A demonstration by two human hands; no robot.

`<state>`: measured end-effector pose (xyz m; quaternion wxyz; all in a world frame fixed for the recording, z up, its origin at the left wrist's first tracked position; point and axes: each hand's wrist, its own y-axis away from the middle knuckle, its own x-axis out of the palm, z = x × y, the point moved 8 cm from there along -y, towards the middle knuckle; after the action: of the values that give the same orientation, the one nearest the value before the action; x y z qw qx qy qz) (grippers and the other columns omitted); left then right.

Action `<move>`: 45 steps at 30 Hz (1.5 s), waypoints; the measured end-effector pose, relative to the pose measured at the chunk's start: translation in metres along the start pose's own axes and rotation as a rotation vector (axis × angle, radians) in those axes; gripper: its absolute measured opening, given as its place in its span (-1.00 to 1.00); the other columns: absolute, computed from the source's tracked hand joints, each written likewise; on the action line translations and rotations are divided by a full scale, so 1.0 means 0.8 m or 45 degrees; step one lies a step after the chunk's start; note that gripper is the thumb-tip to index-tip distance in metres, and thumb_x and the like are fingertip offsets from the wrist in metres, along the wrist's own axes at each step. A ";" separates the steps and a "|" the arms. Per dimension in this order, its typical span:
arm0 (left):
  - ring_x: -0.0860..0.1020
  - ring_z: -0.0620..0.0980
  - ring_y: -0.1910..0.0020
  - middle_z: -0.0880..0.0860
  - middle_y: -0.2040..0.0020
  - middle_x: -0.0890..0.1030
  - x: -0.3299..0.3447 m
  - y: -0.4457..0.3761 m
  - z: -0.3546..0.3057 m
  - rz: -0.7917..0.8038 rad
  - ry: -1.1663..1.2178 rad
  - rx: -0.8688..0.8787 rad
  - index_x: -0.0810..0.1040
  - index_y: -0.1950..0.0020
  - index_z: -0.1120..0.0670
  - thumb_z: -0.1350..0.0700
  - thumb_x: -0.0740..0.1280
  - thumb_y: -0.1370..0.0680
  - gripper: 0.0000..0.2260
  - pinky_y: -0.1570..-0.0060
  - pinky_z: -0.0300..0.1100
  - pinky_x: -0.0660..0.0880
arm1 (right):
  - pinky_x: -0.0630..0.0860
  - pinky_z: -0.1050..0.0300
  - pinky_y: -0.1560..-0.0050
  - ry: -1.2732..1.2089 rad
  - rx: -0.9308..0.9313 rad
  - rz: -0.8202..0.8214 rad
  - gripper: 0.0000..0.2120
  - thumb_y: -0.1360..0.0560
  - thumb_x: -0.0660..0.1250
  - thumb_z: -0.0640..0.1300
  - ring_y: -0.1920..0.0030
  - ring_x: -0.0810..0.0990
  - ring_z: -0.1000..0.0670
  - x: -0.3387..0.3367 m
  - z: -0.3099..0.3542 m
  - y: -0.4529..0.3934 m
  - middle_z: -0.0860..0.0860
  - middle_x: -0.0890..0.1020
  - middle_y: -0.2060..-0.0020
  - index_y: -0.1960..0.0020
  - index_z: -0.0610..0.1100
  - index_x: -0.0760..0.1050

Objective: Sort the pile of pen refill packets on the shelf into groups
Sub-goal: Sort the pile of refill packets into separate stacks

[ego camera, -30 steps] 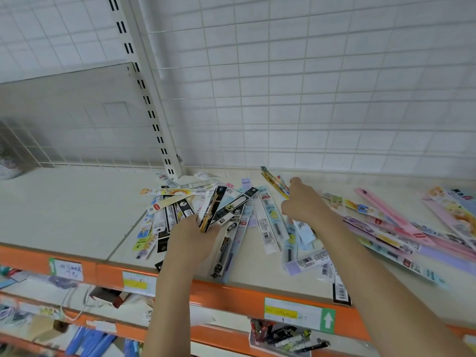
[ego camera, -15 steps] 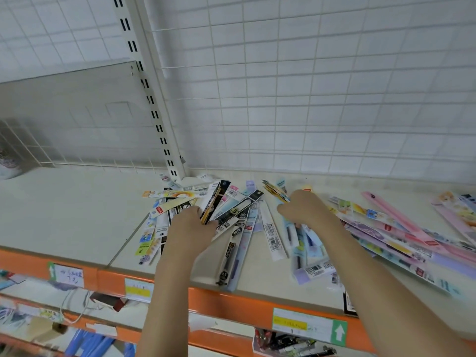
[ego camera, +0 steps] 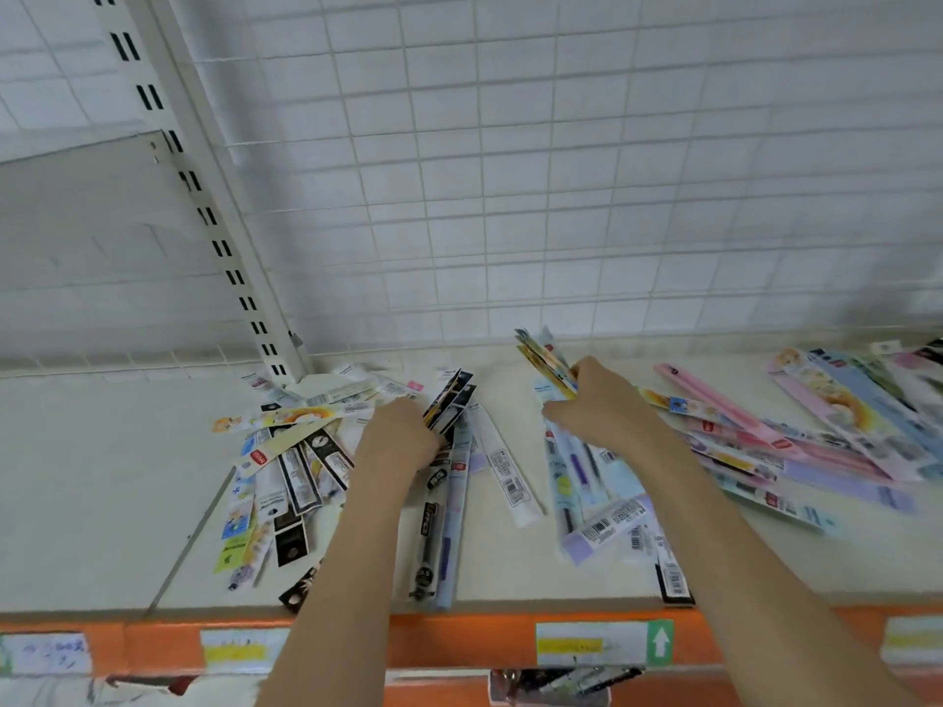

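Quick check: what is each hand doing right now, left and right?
Left hand: grips a fan of dark refill packets.
Right hand: grips a bundle of yellow-and-blue packets.

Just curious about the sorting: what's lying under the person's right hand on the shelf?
Under the right hand, pale blue and lilac refill packets lie overlapping on the shelf. The hand covers their upper ends; their full number cannot be seen.

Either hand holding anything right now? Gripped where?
Left hand grips dark packets by their near ends. Right hand grips colourful packets by their near ends.
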<state>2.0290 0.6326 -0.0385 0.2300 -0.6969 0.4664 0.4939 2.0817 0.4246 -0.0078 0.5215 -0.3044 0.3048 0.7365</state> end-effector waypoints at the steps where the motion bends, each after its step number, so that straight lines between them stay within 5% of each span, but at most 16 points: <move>1: 0.45 0.08 0.19 0.09 0.19 0.47 0.002 -0.002 0.000 0.005 -0.013 0.007 0.44 0.10 0.18 0.19 0.28 -0.49 -0.93 0.22 -0.15 0.37 | 0.34 0.15 0.37 0.013 0.022 -0.022 -0.77 -0.45 0.32 -0.09 0.29 0.45 -0.05 0.000 -0.003 0.002 -0.06 0.48 0.23 0.03 -0.16 0.31; 7: 0.42 -0.01 0.38 0.06 0.36 0.44 -0.014 0.000 0.000 0.045 0.081 0.074 0.38 0.30 0.14 0.19 0.20 -0.49 -0.84 0.44 -0.22 0.28 | 0.29 0.18 0.42 0.141 0.099 -0.097 -0.79 -0.49 0.22 -0.14 0.37 0.43 -0.03 -0.001 -0.014 0.018 -0.03 0.43 0.37 0.31 -0.10 0.30; 13: 0.62 0.11 0.22 0.18 0.17 0.66 -0.046 0.021 -0.004 0.052 0.445 0.175 0.42 0.23 0.11 0.13 0.15 -0.52 -0.85 0.27 -0.18 0.42 | 0.58 -0.02 0.17 0.008 0.111 -0.091 -0.88 -0.49 0.15 -0.22 0.15 0.66 -0.18 0.017 -0.008 0.025 -0.17 0.63 0.15 0.02 -0.21 0.43; 19: 0.61 0.19 0.12 0.03 0.29 0.44 -0.060 0.053 -0.019 -0.087 0.796 0.213 0.34 0.20 0.05 0.14 0.19 -0.56 -0.87 0.29 -0.13 0.40 | 0.33 0.12 0.37 -0.043 0.015 -0.327 -0.82 -0.52 0.23 -0.03 0.23 0.50 -0.09 0.001 0.012 0.041 -0.01 0.49 0.28 0.09 -0.15 0.38; 25: 0.34 -0.06 0.41 0.00 0.34 0.34 -0.062 0.082 -0.063 -0.209 0.939 0.182 0.33 0.19 0.08 0.18 0.21 -0.54 -0.88 0.42 -0.25 0.23 | 0.25 0.15 0.44 -0.226 -0.060 -0.488 -0.77 -0.54 0.21 -0.08 0.40 0.37 0.00 -0.060 -0.006 0.056 0.01 0.38 0.38 0.23 -0.10 0.23; 30: 0.38 -0.04 0.37 0.03 0.31 0.40 -0.029 0.097 -0.134 -0.204 1.055 0.148 0.43 0.04 0.10 0.07 0.26 -0.55 -0.89 0.36 -0.22 0.30 | 0.48 0.05 0.34 -0.358 -0.160 -0.466 -0.83 -0.58 0.21 -0.08 0.30 0.56 -0.04 -0.121 -0.060 0.057 -0.07 0.53 0.28 0.07 -0.17 0.31; 36: 0.35 -0.03 0.32 0.03 0.26 0.34 0.050 0.126 -0.268 -0.096 1.151 0.158 0.34 0.05 0.13 0.10 0.31 -0.52 -0.83 0.34 -0.20 0.28 | 0.31 0.09 0.38 -0.423 -0.062 -0.608 -0.67 -0.48 0.35 0.04 0.36 0.42 -0.07 -0.234 -0.180 0.057 -0.03 0.41 0.33 0.07 -0.15 0.27; 45: 0.27 -0.07 0.42 0.00 0.33 0.29 0.159 0.142 -0.442 0.268 1.135 0.153 0.28 0.14 0.09 0.23 0.23 -0.51 -0.87 0.41 -0.22 0.21 | 0.40 0.02 0.15 -0.543 0.282 -0.191 -0.63 -0.46 0.39 -0.10 0.18 0.45 -0.07 -0.303 -0.346 0.011 -0.07 0.38 0.22 -0.11 -0.17 0.27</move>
<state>2.1068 0.2505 0.0063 -0.0045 -0.7756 0.6158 0.1387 2.1752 0.0687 0.0047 0.6575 -0.1050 0.2434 0.7053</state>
